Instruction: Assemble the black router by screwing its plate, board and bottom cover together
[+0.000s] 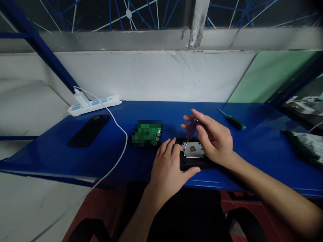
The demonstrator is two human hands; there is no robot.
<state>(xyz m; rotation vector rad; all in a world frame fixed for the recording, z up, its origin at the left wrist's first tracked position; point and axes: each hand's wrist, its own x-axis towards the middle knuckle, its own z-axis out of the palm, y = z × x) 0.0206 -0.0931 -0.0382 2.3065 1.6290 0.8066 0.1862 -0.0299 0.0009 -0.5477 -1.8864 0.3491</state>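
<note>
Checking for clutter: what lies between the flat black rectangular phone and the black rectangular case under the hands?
Head view, from phone to case: the thin white cable, then the green rectangular circuit board, then the left hand, on the case's left end.

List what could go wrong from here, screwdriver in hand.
1. The purple translucent-handled screwdriver leans at the corner of the silver rectangular metal plate; its tip might skid and scratch it.
2. The bare left hand has a fingertip right by that tip, so a slip could jab it.
3. The green circuit board lies close beyond that hand; a careless shift might knock it.
</note>
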